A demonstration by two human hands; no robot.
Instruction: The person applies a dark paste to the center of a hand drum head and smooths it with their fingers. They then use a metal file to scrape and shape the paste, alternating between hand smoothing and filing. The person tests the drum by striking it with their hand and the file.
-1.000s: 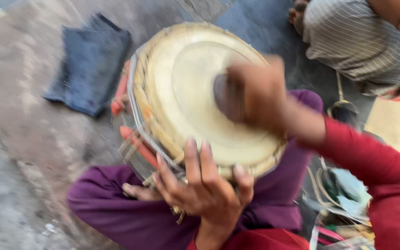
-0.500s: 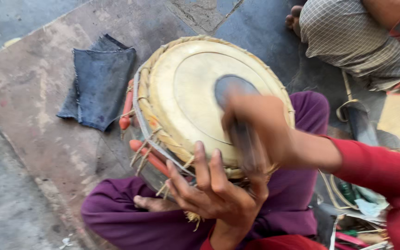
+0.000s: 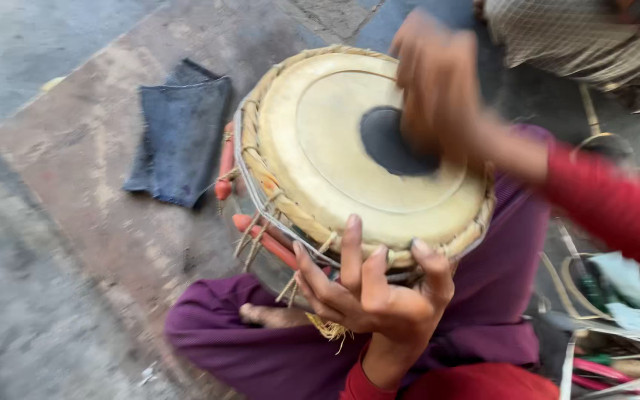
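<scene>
A round hand drum [image 3: 327,178] with a pale skin head and a black centre patch [image 3: 385,144] rests tilted on my lap, over purple trousers [image 3: 261,355]. Straw-coloured lacing and orange-red pegs [image 3: 225,167] run down its side. My left hand [image 3: 368,296] grips the near rim, fingers hooked up over the edge of the head. My right hand [image 3: 431,81], in a red sleeve, is blurred above the far right part of the head, just beyond the black patch. The blur hides whether it holds anything.
A folded dark grey cloth [image 3: 179,137] lies on the stone slab [image 3: 90,163] left of the drum. Another person [image 3: 579,37] in checked cloth sits at the top right. Cords, rings and small tools [image 3: 601,296] clutter the ground at the right.
My right hand has lifted from the near right of the drum head to its far right edge, uncovering the black patch. My left hand stays on the near rim.
</scene>
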